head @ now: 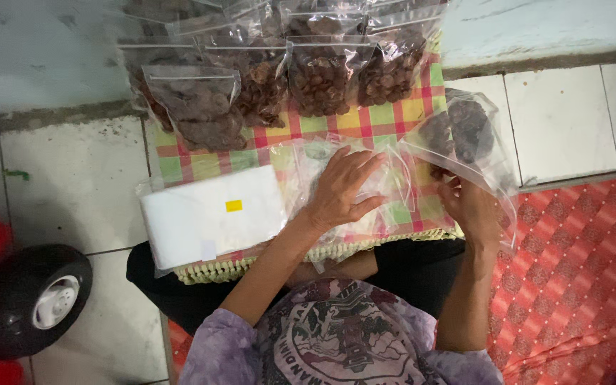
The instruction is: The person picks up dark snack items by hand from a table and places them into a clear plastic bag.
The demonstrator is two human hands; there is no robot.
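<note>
My left hand (340, 191) lies flat, fingers spread wide, pressing on loose clear plastic bags (379, 189) on the checked cloth (365, 121). My right hand (470, 207) is closed on the edge of a clear zip bag (465, 132) holding dark brown pieces, lifted just beyond my fingers. Left of my left hand sits a stack of white empty bags (208, 217) with a small yellow sticker. Farther ahead of both hands, a row of filled bags (279, 82) stands across the cloth's far end. Under my right wrist lies a red patterned mat (579, 278).
</note>
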